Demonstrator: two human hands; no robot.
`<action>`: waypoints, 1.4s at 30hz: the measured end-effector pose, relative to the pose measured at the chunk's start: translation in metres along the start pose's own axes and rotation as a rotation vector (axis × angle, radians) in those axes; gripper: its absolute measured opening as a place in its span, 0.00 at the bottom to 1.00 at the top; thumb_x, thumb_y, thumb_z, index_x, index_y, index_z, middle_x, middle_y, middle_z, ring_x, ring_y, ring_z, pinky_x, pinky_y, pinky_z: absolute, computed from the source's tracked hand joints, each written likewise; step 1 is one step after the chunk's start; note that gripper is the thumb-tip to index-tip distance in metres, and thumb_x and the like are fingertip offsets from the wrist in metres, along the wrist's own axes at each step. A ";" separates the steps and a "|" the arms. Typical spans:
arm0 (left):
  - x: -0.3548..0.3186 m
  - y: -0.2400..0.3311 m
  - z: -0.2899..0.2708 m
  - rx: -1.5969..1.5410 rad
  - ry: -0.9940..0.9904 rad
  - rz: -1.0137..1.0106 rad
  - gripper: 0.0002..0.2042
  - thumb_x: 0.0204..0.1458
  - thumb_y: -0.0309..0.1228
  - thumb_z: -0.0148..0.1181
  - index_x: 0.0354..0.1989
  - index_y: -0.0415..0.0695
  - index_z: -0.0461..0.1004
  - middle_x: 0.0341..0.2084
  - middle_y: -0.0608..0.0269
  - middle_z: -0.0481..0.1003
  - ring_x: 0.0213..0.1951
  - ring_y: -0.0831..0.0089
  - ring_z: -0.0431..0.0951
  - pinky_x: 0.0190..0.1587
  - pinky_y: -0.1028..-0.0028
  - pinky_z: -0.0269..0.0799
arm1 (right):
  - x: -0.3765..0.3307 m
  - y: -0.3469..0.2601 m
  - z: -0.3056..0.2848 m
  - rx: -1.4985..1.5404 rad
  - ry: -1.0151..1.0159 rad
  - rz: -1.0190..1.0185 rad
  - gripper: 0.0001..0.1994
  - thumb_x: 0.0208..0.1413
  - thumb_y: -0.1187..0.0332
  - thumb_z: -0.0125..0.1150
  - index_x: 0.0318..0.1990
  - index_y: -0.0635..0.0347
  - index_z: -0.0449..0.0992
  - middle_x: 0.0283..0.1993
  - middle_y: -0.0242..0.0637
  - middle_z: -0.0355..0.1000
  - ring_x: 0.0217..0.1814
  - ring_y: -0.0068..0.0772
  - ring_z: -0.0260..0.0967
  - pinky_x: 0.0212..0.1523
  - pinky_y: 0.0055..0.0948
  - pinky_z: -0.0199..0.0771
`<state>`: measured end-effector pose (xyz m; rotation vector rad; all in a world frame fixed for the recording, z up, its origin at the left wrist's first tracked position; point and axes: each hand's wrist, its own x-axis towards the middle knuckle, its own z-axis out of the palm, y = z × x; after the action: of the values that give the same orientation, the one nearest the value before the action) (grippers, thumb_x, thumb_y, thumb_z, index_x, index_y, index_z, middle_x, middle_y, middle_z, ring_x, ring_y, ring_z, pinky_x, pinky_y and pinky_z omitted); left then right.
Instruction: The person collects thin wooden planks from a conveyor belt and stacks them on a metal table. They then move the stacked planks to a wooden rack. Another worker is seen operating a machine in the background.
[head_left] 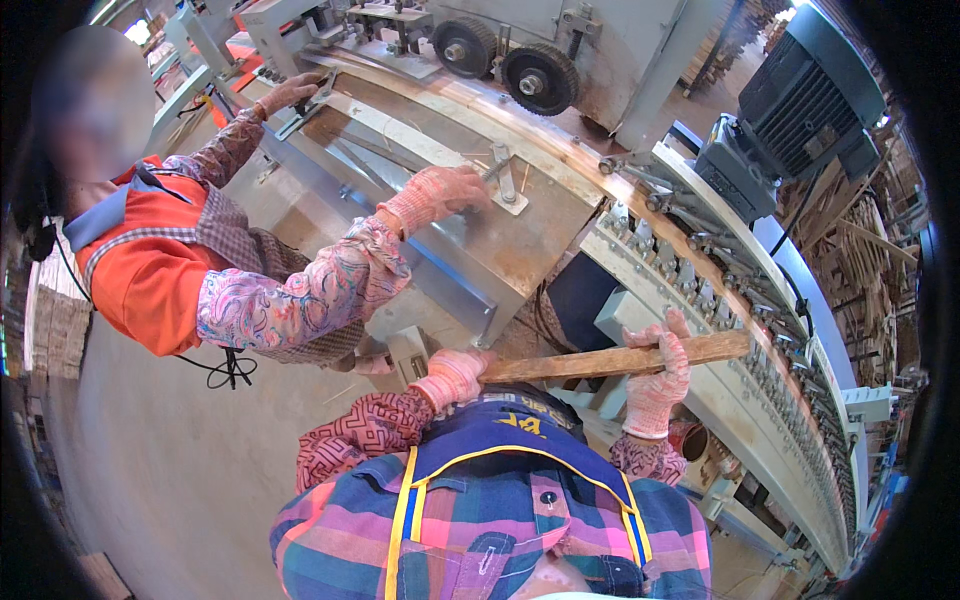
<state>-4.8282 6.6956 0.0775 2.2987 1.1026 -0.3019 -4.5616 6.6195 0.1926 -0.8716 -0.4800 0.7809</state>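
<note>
A rough brown wooden strip (pixel 570 366) lies crosswise in front of my apron, its right end over the edge of the long machine bed. My left hand (pixel 452 377), in a pink and white knitted glove, is closed on the strip's left end. Toward the other end, my right hand (pixel 658 385), gloved alike, grips it with some fingers raised above its top edge. Beyond the strip runs the machine bed (pixel 700 385), with rows of metal rollers and clamps (pixel 690 280) along a curved-looking track.
At left a co-worker in an orange vest (pixel 150 270) leans over a metal worktable (pixel 520 255), one gloved hand (pixel 440 197) above it, the other at its far end. Two dark toothed wheels (pixel 538 80) and a large motor (pixel 810 90) stand beyond. Wood pieces (pixel 860 250) are heaped at right.
</note>
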 end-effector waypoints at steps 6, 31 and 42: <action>-0.009 0.010 -0.011 0.022 -0.054 -0.054 0.23 0.41 0.31 0.61 0.50 0.50 0.71 0.42 0.50 0.77 0.44 0.51 0.79 0.41 0.56 0.76 | -0.004 -0.003 0.005 -0.015 0.015 0.024 0.23 0.56 0.68 0.56 0.59 0.65 0.65 0.37 0.40 0.71 0.39 0.39 0.74 0.46 0.48 0.78; -0.013 0.072 -0.056 -0.105 0.948 0.472 0.35 0.33 0.28 0.68 0.57 0.43 0.67 0.50 0.50 0.70 0.51 0.49 0.72 0.54 0.54 0.69 | 0.049 -0.121 -0.069 -0.325 0.208 -0.168 0.27 0.57 0.50 0.59 0.53 0.67 0.74 0.20 0.27 0.66 0.12 0.14 0.55 0.11 0.15 0.50; 0.000 0.120 -0.054 -0.489 0.470 0.723 0.19 0.51 0.41 0.62 0.50 0.49 0.75 0.41 0.56 0.77 0.45 0.58 0.77 0.50 0.62 0.73 | 0.058 -0.122 -0.084 -0.419 0.299 -0.327 0.24 0.60 0.53 0.57 0.53 0.66 0.75 0.30 0.33 0.74 0.17 0.15 0.61 0.14 0.15 0.52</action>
<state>-4.7372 6.6668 0.1687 2.1719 0.3919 0.7330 -4.4203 6.5734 0.2482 -1.2386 -0.5101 0.2426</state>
